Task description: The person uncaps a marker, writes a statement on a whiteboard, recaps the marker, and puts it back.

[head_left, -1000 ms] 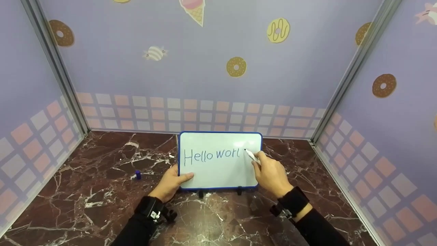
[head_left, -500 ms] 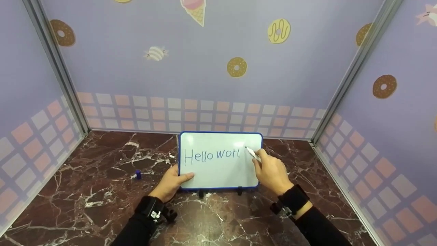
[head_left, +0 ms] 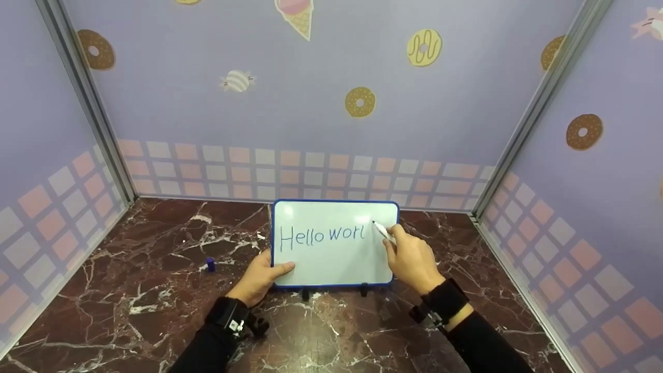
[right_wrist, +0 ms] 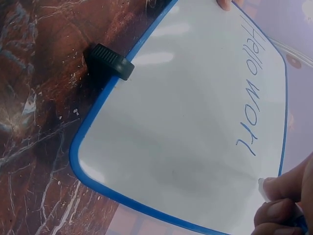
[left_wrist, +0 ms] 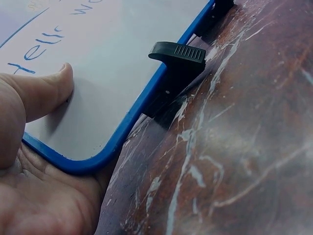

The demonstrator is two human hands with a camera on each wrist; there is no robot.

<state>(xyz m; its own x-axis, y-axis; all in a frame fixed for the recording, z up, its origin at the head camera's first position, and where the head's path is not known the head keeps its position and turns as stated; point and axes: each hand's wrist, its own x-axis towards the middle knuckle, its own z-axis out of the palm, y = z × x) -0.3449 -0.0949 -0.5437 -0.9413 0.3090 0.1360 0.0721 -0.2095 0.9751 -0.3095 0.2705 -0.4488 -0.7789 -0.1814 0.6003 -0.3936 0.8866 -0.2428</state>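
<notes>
A small whiteboard (head_left: pixel 331 267) with a blue frame stands propped up in the middle of the head view, with "Hello worl" written across it in blue. My left hand (head_left: pixel 259 278) grips its lower left edge, thumb on the front face and fingers behind, as the left wrist view also shows. Between thumb and fingers of my right hand (head_left: pixel 414 261) is a white marker (head_left: pixel 383 231), its dark tip close to the board just right of the last letter. In the right wrist view, the right hand (right_wrist: pixel 286 198) hides most of the marker.
Black feet (head_left: pixel 305 294) hold the board's lower edge on the dark red marbled table (head_left: pixel 155 321). A blue marker cap (head_left: pixel 210 264) stands on the table left of the board. Patterned panels (head_left: pixel 311 119) close in the back and both sides.
The marker tip has shifted slightly up along the board, and the right hand with it. The lettering looks the same, and the left hand keeps its grip.
</notes>
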